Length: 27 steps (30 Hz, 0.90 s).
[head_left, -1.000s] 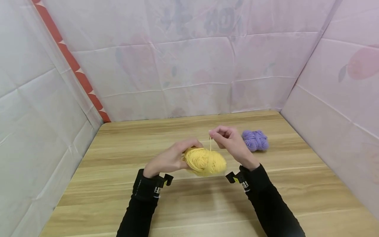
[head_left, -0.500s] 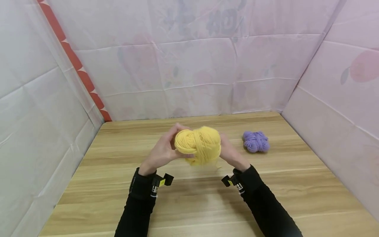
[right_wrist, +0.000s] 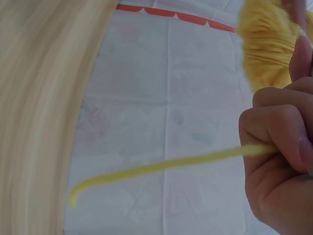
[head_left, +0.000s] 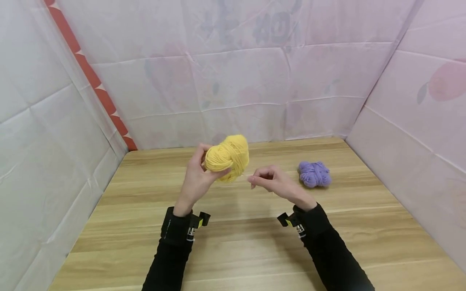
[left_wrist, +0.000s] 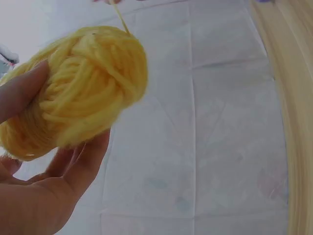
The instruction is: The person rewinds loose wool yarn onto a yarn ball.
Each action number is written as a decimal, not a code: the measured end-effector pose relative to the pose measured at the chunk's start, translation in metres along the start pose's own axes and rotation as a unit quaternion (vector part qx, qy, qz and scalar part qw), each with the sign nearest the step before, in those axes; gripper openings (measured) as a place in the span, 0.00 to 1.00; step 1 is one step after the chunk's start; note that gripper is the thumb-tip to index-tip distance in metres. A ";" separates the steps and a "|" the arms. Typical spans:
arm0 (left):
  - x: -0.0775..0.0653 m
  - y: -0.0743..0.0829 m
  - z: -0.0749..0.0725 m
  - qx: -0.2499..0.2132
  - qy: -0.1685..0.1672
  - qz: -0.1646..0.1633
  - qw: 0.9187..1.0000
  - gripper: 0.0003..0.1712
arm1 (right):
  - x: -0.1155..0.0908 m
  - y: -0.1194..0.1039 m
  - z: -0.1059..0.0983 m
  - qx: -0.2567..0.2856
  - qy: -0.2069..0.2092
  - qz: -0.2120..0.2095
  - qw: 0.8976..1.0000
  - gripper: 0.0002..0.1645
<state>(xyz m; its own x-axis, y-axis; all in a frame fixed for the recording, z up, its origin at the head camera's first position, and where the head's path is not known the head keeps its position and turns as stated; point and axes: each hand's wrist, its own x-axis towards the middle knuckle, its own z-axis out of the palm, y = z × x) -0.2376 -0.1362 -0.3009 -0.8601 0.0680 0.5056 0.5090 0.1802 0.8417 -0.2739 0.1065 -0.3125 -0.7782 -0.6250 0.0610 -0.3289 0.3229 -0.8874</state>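
My left hand grips a ball of yellow yarn, holding it raised above the table. In the left wrist view the thumb lies across one side of the yarn ball and the fingers curl beneath it. A thin strand runs from the ball's top toward the other hand. To the right of the ball, my right hand has its fingers curled and pinches the yarn. In the right wrist view the loose yarn end sticks out of the right fist, bent at its tip.
A ball of purple yarn lies on the wooden table, to the right of the right hand. Pale printed sheets hang behind the table and along both sides. A red scalloped strip runs down the back left corner.
The left hand has lifted and tilted the yellow yarn ball, shifting it away and left. The right hand dipped behind the ball, then came back out to its right with the strand.
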 end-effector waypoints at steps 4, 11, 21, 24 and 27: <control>0.000 -0.004 0.006 0.110 -0.021 0.049 0.993 0.28 | -0.008 -0.008 -0.006 -0.013 0.014 0.000 1.000 0.15; -0.002 -0.004 0.014 0.194 -0.122 0.064 0.971 0.30 | -0.016 -0.016 -0.013 -0.022 0.044 -0.022 0.999 0.11; -0.004 -0.002 0.016 0.179 -0.262 0.077 0.945 0.27 | -0.018 -0.018 -0.009 -0.028 0.057 -0.102 0.993 0.06; -0.004 -0.001 0.015 0.149 -0.292 0.081 0.941 0.26 | -0.017 -0.016 -0.009 -0.018 0.059 -0.101 0.993 0.05; -0.004 -0.001 0.013 0.108 -0.316 0.074 0.940 0.25 | -0.016 -0.013 -0.009 -0.002 0.060 -0.091 0.994 0.05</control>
<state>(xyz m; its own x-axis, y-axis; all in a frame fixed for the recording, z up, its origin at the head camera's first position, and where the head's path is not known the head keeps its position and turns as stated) -0.2346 -0.1242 -0.3062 -0.6636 0.6643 0.3439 0.6651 0.3136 0.6778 -0.2619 0.1181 -0.2977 -0.7637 -0.5843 0.2744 -0.4720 0.2154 -0.8549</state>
